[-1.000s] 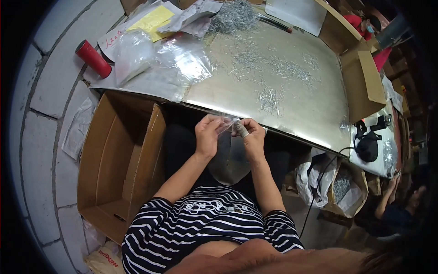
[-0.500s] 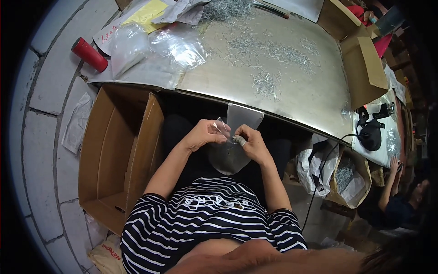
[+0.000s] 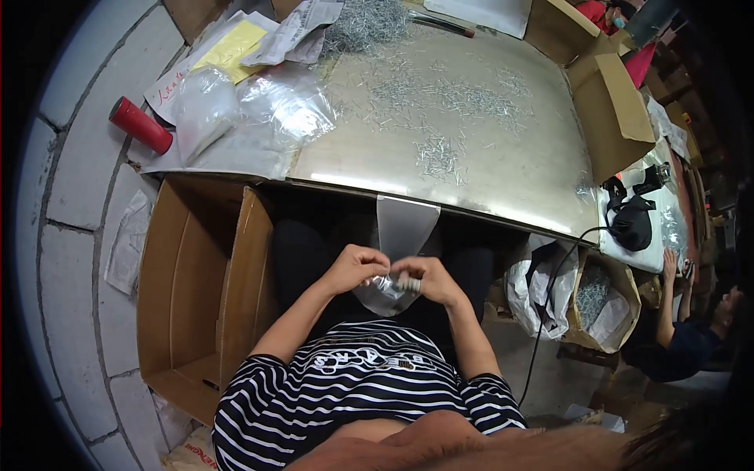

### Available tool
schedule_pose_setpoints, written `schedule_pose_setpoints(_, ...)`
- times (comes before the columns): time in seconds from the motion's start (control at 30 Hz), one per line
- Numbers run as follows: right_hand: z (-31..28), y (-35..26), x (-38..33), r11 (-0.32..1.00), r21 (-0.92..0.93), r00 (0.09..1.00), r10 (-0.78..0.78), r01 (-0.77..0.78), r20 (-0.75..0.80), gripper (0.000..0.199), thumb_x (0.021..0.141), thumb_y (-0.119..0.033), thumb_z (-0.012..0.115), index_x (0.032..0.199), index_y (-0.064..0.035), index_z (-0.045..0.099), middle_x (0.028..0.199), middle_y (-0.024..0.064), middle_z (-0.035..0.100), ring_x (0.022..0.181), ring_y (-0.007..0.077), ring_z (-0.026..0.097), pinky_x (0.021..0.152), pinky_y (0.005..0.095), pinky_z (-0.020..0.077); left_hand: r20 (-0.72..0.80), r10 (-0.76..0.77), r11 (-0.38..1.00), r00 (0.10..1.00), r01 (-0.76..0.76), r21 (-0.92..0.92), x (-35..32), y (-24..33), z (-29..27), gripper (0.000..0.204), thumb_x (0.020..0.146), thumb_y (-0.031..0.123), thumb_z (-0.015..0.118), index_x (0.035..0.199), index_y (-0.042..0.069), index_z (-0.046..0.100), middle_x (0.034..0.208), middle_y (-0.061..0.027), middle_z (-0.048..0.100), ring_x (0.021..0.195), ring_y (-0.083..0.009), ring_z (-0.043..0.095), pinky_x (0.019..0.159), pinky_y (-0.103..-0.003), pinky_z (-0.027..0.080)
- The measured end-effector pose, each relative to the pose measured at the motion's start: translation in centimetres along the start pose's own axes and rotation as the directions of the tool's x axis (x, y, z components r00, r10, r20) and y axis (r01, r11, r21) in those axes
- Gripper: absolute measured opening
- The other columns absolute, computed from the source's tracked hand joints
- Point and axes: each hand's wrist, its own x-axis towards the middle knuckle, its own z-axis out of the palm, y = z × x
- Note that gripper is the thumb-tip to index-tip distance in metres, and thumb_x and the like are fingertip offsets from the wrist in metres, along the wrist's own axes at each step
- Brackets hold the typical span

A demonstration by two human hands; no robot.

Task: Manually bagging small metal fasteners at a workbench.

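Above my lap, a clear plastic bag (image 3: 382, 292) hangs between my hands, with light glinting on it. My left hand (image 3: 355, 269) pinches its upper edge between thumb and fingers. Close beside it, my right hand (image 3: 429, 279) is closed at the bag's other side, its fingers curled down and slightly blurred; pale bands wrap some of them. What the bag contains cannot be made out. Just beyond my hands, a grey sheet-like chute (image 3: 406, 220) slopes down from the table's front edge.
Loose nails (image 3: 440, 157) lie scattered on the metal tabletop (image 3: 353, 157), with a heap (image 3: 365, 27) behind. Plastic bags (image 3: 287, 106) and a red cylinder (image 3: 141, 125) are at left. A cardboard box (image 3: 181, 314) stands left of my legs, open sacks (image 3: 538, 294) to the right. Another person sits far right.
My hands have come closer together and lower toward my lap. The raised clear film between them has dropped down. The view has shifted slightly.
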Motion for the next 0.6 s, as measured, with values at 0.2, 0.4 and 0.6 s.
schedule_pose_setpoints(0.2, 0.6, 5.4, -0.6, 0.993, -0.103, 0.961, 0.084, -0.058, 0.264, 0.014, 0.084, -0.004, 0.067, 0.096, -0.0006, 0.071, 0.073, 0.0004, 0.065, 0.058, 0.0058, 0.052, 0.055, 0.0216, 0.0444, 0.351, -0.047, 0.984, 0.935, -0.017, 0.178, 0.6, -4.3, -1.6, 0.010, 0.076, 0.004, 0.073, 0.084, -0.002, 0.071, 0.070, -0.0022, 0.068, 0.062, -0.0077, 0.060, 0.056, -0.024, 0.048)
schedule_pose_setpoints(0.4, -1.9, 7.7, 0.8, 0.792, -0.610, 0.978, 0.115, 0.015, 0.172, 0.019, 0.079, -0.011, 0.066, 0.097, -0.0066, 0.071, 0.083, 0.0097, 0.070, 0.076, 0.0241, 0.066, 0.070, 0.0365, 0.0511, 0.194, -0.105, 0.853, 0.975, -0.012, 0.522, 2.7, -5.9, -1.8, 0.015, 0.073, 0.009, 0.077, 0.075, -0.001, 0.066, 0.070, -0.0098, 0.069, 0.062, -0.0147, 0.063, 0.059, -0.028, 0.049)
schedule_pose_setpoints(0.6, -5.6, -2.4, 0.8, 0.552, -0.832, 0.950, -0.287, 0.061, -0.121, 0.019, 0.079, -0.010, 0.063, 0.096, -0.0082, 0.071, 0.093, 0.0163, 0.068, 0.089, 0.0343, 0.065, 0.078, 0.0414, 0.0520, -0.170, 0.123, 0.944, 0.978, -0.062, 0.325, 3.6, -5.1, -0.3, 0.041, 0.074, 0.008, 0.078, 0.107, -0.006, 0.058, 0.082, -0.0148, 0.069, 0.077, -0.0201, 0.068, 0.070, -0.029, 0.053)
